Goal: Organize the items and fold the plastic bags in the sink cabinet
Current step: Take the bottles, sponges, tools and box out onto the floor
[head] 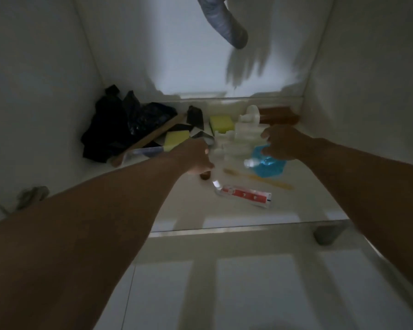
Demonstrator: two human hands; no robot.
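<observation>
Barely started: black plastic bags [119, 129] lay unfolded left of the blue bottle [270, 166], which the right hand [284, 144] grasped; left hand's [196, 158] grip unclear.

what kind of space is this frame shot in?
Most likely the inside of an under-sink cabinet: white walls close in on three sides, a grey drain hose hangs from above, and the floor holds cleaning and washroom clutter such as yellow sponges, a toothpaste tube and dark plastic bags.
</observation>
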